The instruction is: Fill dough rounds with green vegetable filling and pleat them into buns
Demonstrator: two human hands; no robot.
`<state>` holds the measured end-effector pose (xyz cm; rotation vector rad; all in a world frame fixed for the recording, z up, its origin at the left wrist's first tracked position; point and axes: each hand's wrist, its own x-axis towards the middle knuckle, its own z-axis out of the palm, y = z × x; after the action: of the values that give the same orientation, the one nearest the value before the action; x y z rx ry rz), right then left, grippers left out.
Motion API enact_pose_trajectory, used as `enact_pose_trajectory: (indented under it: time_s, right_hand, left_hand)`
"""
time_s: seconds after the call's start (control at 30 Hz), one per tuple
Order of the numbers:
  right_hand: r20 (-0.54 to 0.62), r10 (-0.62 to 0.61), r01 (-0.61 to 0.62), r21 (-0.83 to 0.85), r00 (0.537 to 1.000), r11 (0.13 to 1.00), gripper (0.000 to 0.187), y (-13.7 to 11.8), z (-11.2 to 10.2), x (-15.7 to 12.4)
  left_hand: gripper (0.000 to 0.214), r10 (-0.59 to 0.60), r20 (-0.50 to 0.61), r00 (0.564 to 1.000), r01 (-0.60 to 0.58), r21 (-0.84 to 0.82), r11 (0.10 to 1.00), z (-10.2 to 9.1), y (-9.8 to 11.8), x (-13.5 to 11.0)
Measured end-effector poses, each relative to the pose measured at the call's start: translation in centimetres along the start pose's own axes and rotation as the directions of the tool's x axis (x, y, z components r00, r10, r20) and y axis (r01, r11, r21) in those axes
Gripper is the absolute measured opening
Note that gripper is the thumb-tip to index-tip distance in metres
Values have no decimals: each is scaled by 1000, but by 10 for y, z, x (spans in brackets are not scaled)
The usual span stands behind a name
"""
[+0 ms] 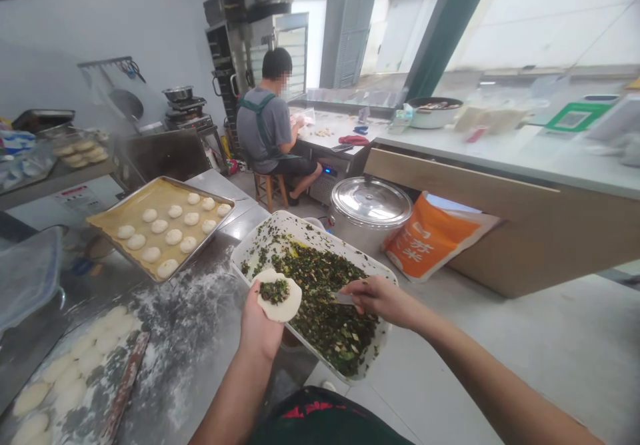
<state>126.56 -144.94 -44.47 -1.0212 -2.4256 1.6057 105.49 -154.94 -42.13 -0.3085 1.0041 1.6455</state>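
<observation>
My left hand (261,328) holds a round dough wrapper (285,308) on its palm and fingers. A small heap of chopped green filling (275,291) lies on the wrapper. My right hand (377,297) grips a spoon (344,298), its far end down in the filling. Under both hands stands a white rectangular tub (387,338) with chopped green filling (333,275) in it. The tub's front left rim is partly hidden behind my left hand and the wrapper.
Filled buns sit on a lined baking tray (113,222). Flat dough rounds (67,378) and a rolling pin (127,382) lie on the floured table (185,338). A lidded steel pot (371,202) and an orange sack (425,242) stand beyond the tub. A co-worker (265,122) sits farther back.
</observation>
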Motion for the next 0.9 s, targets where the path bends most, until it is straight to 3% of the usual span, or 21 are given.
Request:
enact_pose_trajectory:
  time_s: [0.13,0.3,0.4,0.5,0.6,0.7,0.8,0.9]
  right_hand:
    - [-192,-44,36,-47,980,998,32,-18,2,-15]
    - [-433,-205,121,-213,878,969,39,-34,38,-22]
    - [-439,-334,151,-400,834,904,53,-32,59,-25]
    - [-380,-377,158,-496,844,854,63,-29,59,-32]
    - [-336,-332,144,-479,881,866,53,-31,43,-41]
    - [-385,-275,96,-423,881,901,39,-34,30,-44]
    - [-436,-252,70,-392,864,917,38,-37,33,-40]
    - [-380,-280,118,-397,882,910,42,-41,42,-35]
  left_hand:
    - [25,-68,26,997,69,-2,998,6,-18,-2]
    - [26,-182,123,976,186,-21,982,18,-36,-3]
    - [27,-219,142,965,224,-20,974,20,-36,-3]
    - [28,-243,135,961,245,2,970,17,-33,-2]
    - [27,-215,131,968,215,15,976,13,-31,-2]
    - [25,-171,173,970,172,7,985,14,-31,-2]
    - [25,-133,185,974,139,-22,990,15,-30,-3]
    - [25,-116,173,978,123,-31,992,14,-29,-3]
